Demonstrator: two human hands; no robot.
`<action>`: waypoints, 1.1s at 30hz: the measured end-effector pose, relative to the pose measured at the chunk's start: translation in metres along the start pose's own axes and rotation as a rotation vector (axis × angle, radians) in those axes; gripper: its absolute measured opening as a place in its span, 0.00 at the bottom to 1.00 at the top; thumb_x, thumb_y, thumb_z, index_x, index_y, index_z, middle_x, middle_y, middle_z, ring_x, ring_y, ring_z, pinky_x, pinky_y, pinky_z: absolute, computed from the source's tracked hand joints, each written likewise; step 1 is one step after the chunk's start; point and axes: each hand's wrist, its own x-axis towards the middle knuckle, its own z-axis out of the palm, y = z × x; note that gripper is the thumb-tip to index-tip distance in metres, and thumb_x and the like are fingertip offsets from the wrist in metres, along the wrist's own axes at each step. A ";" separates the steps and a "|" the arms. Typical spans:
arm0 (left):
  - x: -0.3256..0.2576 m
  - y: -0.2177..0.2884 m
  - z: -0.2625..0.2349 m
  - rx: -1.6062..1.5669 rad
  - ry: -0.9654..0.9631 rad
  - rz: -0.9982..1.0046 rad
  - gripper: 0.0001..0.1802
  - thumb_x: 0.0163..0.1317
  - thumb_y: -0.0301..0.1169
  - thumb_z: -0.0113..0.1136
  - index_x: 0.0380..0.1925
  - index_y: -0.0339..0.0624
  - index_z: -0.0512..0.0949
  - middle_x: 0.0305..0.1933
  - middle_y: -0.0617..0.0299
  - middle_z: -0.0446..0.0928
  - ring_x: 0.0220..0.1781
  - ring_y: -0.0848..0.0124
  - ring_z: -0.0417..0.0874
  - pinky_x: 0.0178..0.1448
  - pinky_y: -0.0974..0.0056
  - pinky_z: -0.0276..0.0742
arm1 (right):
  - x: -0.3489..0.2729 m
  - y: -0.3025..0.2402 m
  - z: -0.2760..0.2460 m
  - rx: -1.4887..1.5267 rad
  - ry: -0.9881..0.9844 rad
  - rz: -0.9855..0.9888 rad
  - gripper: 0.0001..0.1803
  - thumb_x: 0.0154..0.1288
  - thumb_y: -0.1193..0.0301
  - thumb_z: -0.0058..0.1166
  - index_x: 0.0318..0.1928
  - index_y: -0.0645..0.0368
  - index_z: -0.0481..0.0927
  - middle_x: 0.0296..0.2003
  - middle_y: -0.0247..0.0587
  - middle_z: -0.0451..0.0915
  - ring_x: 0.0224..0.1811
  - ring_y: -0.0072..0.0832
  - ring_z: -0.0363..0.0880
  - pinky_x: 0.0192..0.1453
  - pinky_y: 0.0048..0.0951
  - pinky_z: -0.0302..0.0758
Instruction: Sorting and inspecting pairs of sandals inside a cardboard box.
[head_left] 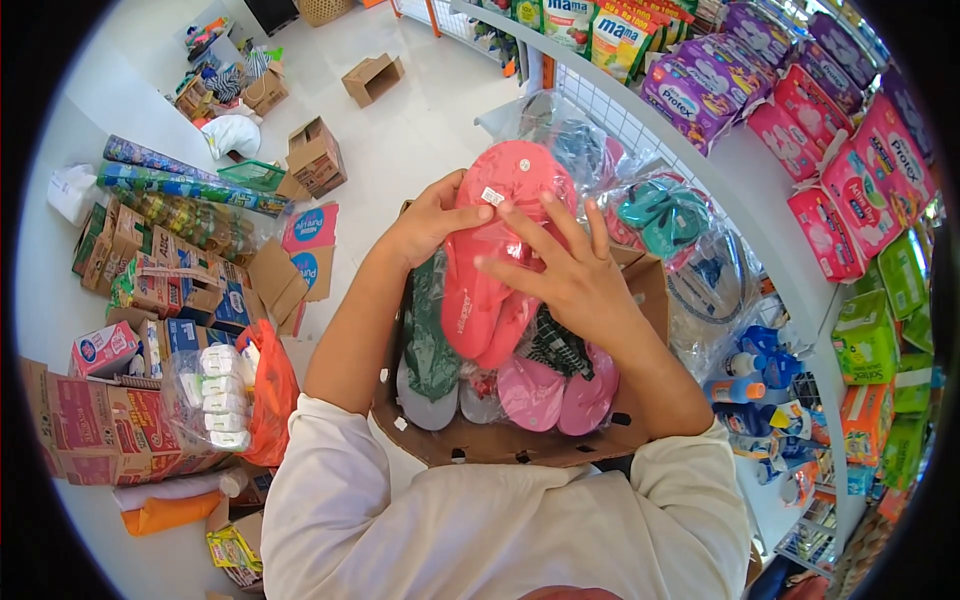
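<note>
Coral sandals [480, 245], center frame, held up over the open box, clear wrap on. Long axis runs near vertical in frame, broad end up, slight lean to upper right. Pair sits between the hands: right of the left hand [430, 222], left of the right hand [582, 255]. Both touch, so neither is clearly nearer; left is on the upper left edge, right comes over the face from the right.

Left hand pinches that edge, thumb on top, other fingers mostly hidden behind. Right hand spread, fingers fanned over the face, index tip just beside a small white tag [492, 196]. Can't tell how hard it presses.

Below, in the box [530, 453]: green sandals [430, 340] at left, pink sandals [530, 392] at lower right, a dark patterned item [553, 342] above those. Teal sandals [672, 220] in plastic, right of the coral pair.

Farther out: shelf [815, 322] curving along the right, purple packs [700, 85] upper right, bottles [740, 390] lower right. Cartons [140, 420] at left, floor [420, 120] upper middle.
</note>
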 end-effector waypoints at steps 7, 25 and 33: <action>-0.006 -0.005 -0.008 -0.003 0.056 0.075 0.35 0.52 0.25 0.75 0.60 0.35 0.72 0.57 0.58 0.80 0.57 0.68 0.81 0.66 0.60 0.74 | -0.005 0.028 -0.012 -0.152 0.043 0.237 0.52 0.44 0.80 0.62 0.74 0.45 0.61 0.77 0.59 0.46 0.80 0.57 0.42 0.77 0.68 0.37; -0.005 -0.011 -0.001 0.160 0.114 0.250 0.31 0.46 0.24 0.80 0.48 0.38 0.72 0.49 0.61 0.80 0.50 0.73 0.81 0.58 0.63 0.77 | -0.001 0.076 -0.009 1.602 0.172 0.970 0.24 0.73 0.58 0.56 0.60 0.60 0.76 0.50 0.35 0.80 0.53 0.25 0.76 0.59 0.31 0.71; -0.001 -0.014 -0.002 0.261 0.132 0.332 0.29 0.48 0.26 0.81 0.44 0.41 0.70 0.44 0.63 0.79 0.48 0.75 0.79 0.56 0.65 0.76 | -0.001 0.061 -0.010 1.206 0.085 0.745 0.26 0.58 0.77 0.69 0.58 0.62 0.78 0.49 0.35 0.81 0.48 0.21 0.79 0.53 0.25 0.76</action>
